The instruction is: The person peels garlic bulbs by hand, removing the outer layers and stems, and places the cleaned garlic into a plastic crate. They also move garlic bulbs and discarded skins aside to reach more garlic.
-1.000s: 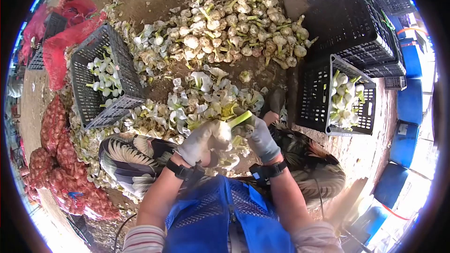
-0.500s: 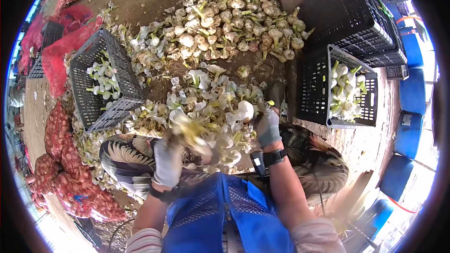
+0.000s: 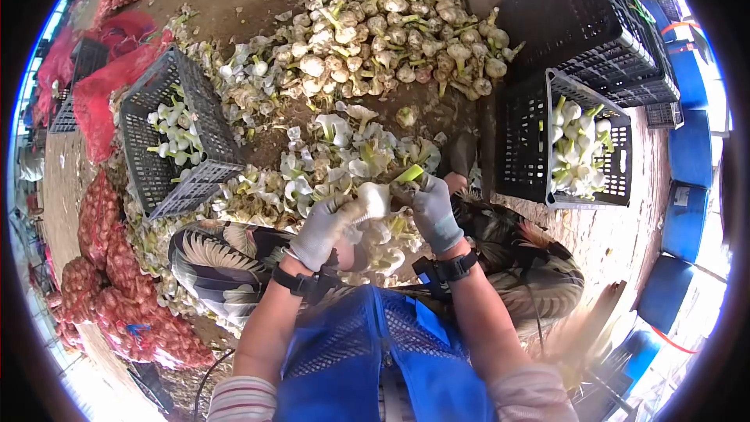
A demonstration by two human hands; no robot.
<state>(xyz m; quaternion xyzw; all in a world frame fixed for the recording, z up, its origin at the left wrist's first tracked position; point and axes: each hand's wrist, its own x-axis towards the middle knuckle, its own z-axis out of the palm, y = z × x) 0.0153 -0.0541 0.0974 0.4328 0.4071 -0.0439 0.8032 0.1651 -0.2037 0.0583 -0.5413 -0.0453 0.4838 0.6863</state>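
Observation:
A white garlic bulb (image 3: 373, 199) is held in front of my knees, between my two gloved hands. My left hand (image 3: 319, 230) is closed, its fingertips on the bulb's left side. My right hand (image 3: 435, 209) is closed at the stem side, where a green stem end (image 3: 408, 174) sticks up by the fingers. Whether a small tool is also in the right hand is hidden. Beneath both hands lies a heap of peeled garlic skins (image 3: 367, 158).
A pile of untrimmed garlic (image 3: 383, 39) lies ahead. Black crates with cleaned bulbs stand at left (image 3: 211, 121) and right (image 3: 525, 141). More black crates (image 3: 578, 23) are stacked at far right. Red net sacks (image 3: 125, 297) sit at left.
My left hand has swung right and up from the blurred skins at my left knee to the bulb. The right hand has shifted slightly left and down, and the bulb now sits between both hands.

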